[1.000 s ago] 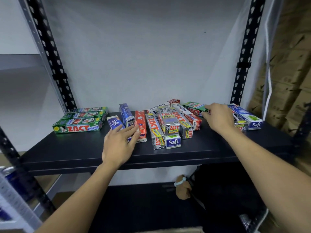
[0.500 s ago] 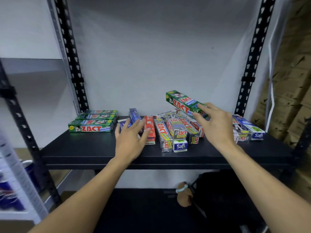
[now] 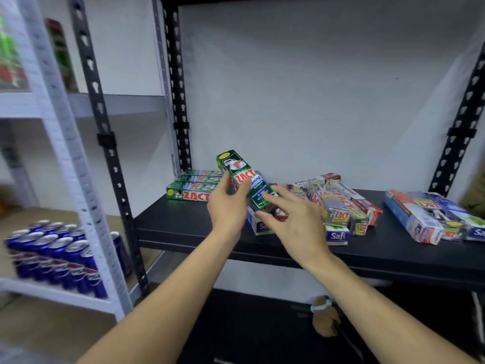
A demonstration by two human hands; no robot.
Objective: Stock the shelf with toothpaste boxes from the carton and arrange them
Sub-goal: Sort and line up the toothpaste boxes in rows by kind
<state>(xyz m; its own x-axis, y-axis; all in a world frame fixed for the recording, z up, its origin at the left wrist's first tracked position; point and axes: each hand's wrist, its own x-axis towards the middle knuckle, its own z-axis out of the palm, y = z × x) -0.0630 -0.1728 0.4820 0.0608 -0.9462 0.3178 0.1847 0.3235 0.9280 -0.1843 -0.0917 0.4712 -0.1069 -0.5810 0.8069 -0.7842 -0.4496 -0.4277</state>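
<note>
**Task item.** The green ZACT box was held in the air above the front left part of the black shelf. It was tilted, with its upper end toward the back left and its lower end toward the front right. The face with the red ZACT lettering was turned toward the camera.

**Left hand**. The grip was closed round the middle of the box from the left side, with the thumb raised along the box edge and the fingers curled against it.

**Right hand**. The grip was narrow and held the lower end of the same box. The thumb sat under the end and the forefinger lay over its face. The remaining fingers were nearly straight and spread.

**Shelf contents.**
- Behind and left of the held box, a stack of green ZACT boxes lay flat near the back left corner, long sides parallel to the shelf front.
- Beneath the hands, a Safi box lay with one end toward the front edge, partly hidden.
- Right of the hands, a mixed cluster of boxes lay side by side with ends forward, some stacked.
- Well apart from that cluster, at the right end, a further group of boxes lay flat.

**Surroundings.** Left of the shelf unit stood a white rack carrying rows of blue cans. This area was blurred. A small brown soft toy lay on the lower black level.
</note>
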